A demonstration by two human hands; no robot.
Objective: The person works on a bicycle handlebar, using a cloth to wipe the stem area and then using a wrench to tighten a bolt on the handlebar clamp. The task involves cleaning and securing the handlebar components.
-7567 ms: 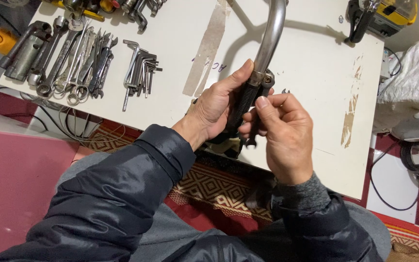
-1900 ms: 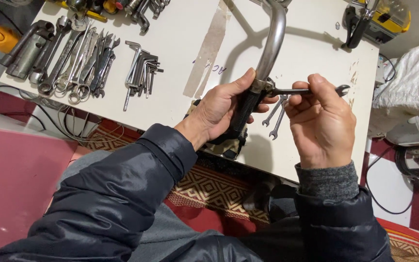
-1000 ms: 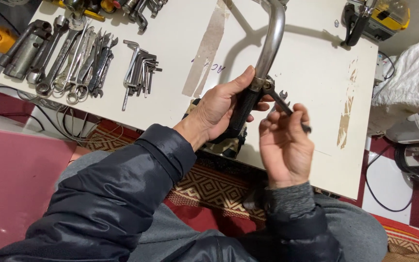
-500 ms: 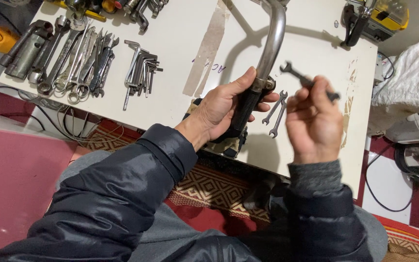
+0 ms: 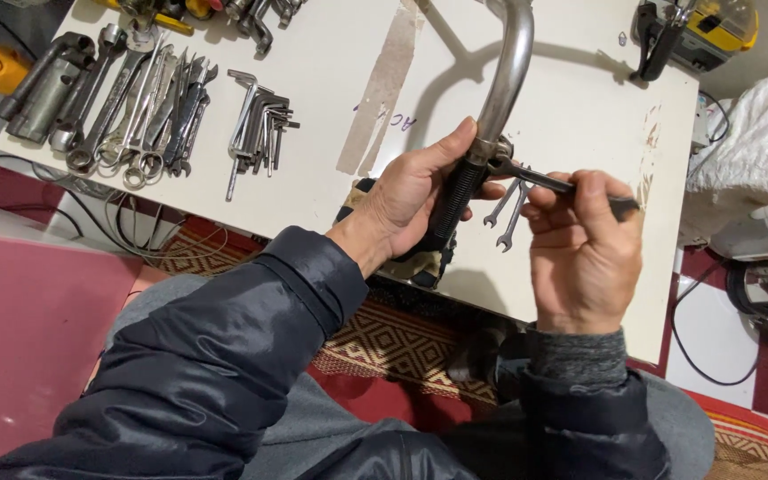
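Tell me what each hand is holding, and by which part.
Left hand grips the handlebar by its black rubber grip; right hand holds a wrench by its shaft.

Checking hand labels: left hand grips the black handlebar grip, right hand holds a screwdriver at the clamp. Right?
Not quite. In the head view the right hand holds a wrench, not a screwdriver. The left hand does grip the black grip.
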